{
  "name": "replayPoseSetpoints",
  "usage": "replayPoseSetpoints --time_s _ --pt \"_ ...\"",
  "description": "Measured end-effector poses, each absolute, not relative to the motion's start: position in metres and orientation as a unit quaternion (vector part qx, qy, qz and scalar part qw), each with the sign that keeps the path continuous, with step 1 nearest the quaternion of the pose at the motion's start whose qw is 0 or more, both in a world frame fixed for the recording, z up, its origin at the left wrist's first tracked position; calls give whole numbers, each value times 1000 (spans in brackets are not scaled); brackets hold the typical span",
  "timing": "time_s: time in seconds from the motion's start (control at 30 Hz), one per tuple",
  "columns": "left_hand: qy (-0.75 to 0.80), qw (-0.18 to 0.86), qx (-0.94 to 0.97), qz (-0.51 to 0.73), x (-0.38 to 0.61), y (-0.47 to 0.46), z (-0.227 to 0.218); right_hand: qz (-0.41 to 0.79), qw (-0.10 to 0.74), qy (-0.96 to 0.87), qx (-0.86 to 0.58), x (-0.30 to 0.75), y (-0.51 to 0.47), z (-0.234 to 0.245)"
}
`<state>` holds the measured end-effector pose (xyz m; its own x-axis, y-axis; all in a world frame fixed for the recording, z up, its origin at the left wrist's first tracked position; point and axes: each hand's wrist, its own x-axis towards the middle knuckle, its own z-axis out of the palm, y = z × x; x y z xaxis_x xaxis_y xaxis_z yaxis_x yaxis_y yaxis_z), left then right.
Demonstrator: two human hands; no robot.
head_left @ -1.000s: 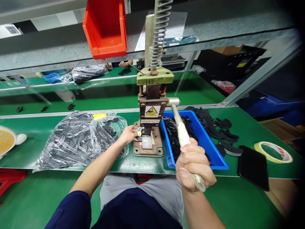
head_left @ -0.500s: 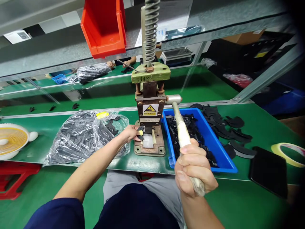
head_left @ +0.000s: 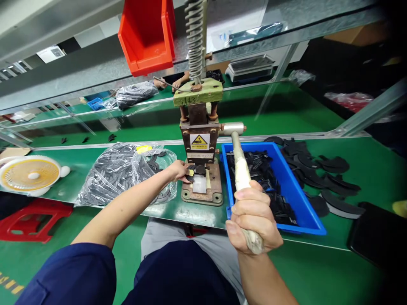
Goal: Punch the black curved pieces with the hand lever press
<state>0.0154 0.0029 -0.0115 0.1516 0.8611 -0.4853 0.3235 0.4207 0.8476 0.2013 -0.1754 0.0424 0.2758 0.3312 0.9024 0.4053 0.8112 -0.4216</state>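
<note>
My right hand point(head_left: 256, 218) is closed around the wrapped end of the lever point(head_left: 241, 165) on a hand press point(head_left: 199, 120). The lever slants down toward me from the press's right side. At the foot of the press, my left hand point(head_left: 178, 170) pinches a curved black piece point(head_left: 190, 177), which has a small yellow patch on it. The piece lies at the left edge of the die area under the ram. My fingertips hide part of it.
A clear bag of black pieces point(head_left: 110, 178) lies left of the press. At its right stands a blue bin point(head_left: 310, 218) of black parts, with loose curved pieces point(head_left: 310, 163) beyond. A fan point(head_left: 33, 173) is far left; a red bin point(head_left: 148, 51) hangs above. A person's hands point(head_left: 181, 81) show across the bench.
The view has shifted slightly, bringing more of the fan into sight. My right hand and the lever's end sit a little lower relative to the press; my left hand stays at the press foot.
</note>
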Motion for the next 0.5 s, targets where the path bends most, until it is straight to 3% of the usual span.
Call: replayPoseSetpoints --time_s 0.33,0.5 --pt "597 603 471 243 16 -16 7 -42 725 -623 -291 203 -176 46" --pt "631 542 476 286 -16 -8 9 -37 730 -611 -303 203 -179 46"
